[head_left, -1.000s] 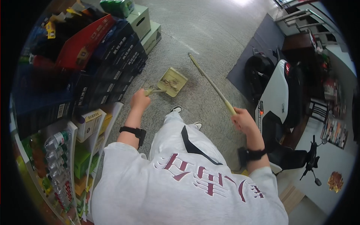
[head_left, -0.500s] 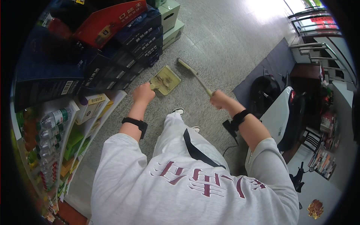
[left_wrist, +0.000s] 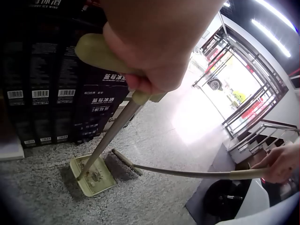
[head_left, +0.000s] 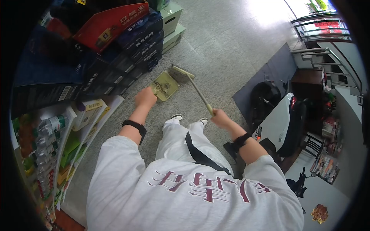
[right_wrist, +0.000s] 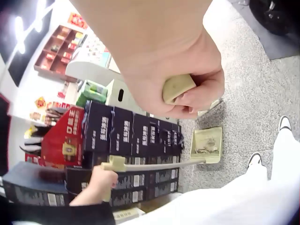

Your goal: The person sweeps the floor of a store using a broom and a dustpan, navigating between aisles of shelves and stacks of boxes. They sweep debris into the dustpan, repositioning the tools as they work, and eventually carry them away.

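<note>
A long-handled yellow-green dustpan [head_left: 163, 86] rests on the speckled floor, with some debris in its pan. My left hand [head_left: 145, 97] grips the top of its handle, whose grip [left_wrist: 101, 54] shows close up in the left wrist view. In my right hand [head_left: 222, 118] is the upper end of the broom's pole [head_left: 200, 93]. The broom head [left_wrist: 123, 165] stands on the floor right at the pan's open edge, bristles beside it. The right wrist view shows fingers [right_wrist: 201, 96] curled round the pole's end, and the pan [right_wrist: 207, 144] below.
Stacked dark boxes [head_left: 135, 50] rise left of the dustpan, above a shelf of bottles [head_left: 52, 125]. A white scooter [head_left: 275, 121] stands at the right, by a grey mat [head_left: 269, 73]. Both shoes [head_left: 177, 117] are just below the pan. Metal railings [head_left: 320, 29] are at the upper right.
The broom head has swung down from beyond the pan to its open edge, and my right hand has moved left. The dustpan has shifted slightly left.
</note>
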Motion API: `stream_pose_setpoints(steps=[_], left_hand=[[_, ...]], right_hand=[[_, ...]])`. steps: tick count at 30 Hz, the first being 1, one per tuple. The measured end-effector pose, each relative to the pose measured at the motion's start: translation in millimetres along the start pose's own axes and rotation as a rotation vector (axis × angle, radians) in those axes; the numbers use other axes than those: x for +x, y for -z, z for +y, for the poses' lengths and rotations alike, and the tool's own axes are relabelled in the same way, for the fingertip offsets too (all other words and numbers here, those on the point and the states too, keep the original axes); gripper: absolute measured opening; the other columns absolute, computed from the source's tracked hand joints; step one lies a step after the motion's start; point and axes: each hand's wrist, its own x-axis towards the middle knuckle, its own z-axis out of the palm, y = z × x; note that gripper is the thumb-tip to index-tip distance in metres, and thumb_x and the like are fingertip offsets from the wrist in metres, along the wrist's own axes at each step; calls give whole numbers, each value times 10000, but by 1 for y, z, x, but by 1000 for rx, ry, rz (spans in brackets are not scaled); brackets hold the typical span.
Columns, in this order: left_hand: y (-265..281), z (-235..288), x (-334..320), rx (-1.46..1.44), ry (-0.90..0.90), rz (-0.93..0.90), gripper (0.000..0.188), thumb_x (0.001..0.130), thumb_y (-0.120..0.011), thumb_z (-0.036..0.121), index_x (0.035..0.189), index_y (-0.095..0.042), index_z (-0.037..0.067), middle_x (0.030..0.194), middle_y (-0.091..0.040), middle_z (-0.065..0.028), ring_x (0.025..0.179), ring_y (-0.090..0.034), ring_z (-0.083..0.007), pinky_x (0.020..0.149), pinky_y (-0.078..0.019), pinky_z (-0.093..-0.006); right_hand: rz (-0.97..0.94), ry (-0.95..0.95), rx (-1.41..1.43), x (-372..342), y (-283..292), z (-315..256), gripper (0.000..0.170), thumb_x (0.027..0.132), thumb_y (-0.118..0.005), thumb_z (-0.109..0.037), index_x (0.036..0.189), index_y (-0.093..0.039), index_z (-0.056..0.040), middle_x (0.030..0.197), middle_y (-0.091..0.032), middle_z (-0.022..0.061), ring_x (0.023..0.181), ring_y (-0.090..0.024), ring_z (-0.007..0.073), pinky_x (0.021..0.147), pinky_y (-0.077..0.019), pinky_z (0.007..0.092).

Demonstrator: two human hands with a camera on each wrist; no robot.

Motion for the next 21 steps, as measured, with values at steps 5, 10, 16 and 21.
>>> stream_pose_setpoints(steps=[5, 10, 16, 21], left_hand=[[0, 1, 2, 26, 26, -14, 262, 717, -558, 138, 962, -609, 62, 940, -642, -156, 892, -615, -318, 766, -484, -409], [-5, 5, 0, 26, 54, -6, 262, 719, -544, 139, 962, -605, 60, 944, -635, -163, 898, -608, -322, 762, -477, -418], [-5, 11, 0, 101, 86, 4, 224, 734, -527, 159, 928, -599, 73, 935, -634, -164, 905, -598, -343, 754, -471, -434], [-12, 16, 8, 133, 95, 71, 198, 755, -520, 184, 901, -595, 74, 918, -628, -178, 906, -582, -372, 742, -460, -451]], right_hand=[[-133, -71, 91, 8, 6, -8, 336, 723, -576, -61, 1050, -581, 18, 683, -562, 74, 542, -559, 182, 461, -429, 329], [-280, -85, 628, 5, 58, 34, 331, 727, -564, -59, 1048, -574, 21, 674, -535, 51, 495, -499, 160, 423, -386, 298], [-51, 71, 227, 3, 56, 57, 302, 728, -540, -56, 1011, -575, 42, 682, -568, 102, 569, -568, 197, 486, -436, 328], [-49, 188, -43, 36, 62, 57, 226, 730, -523, -72, 916, -590, 40, 708, -594, 169, 599, -604, 259, 497, -454, 343]])
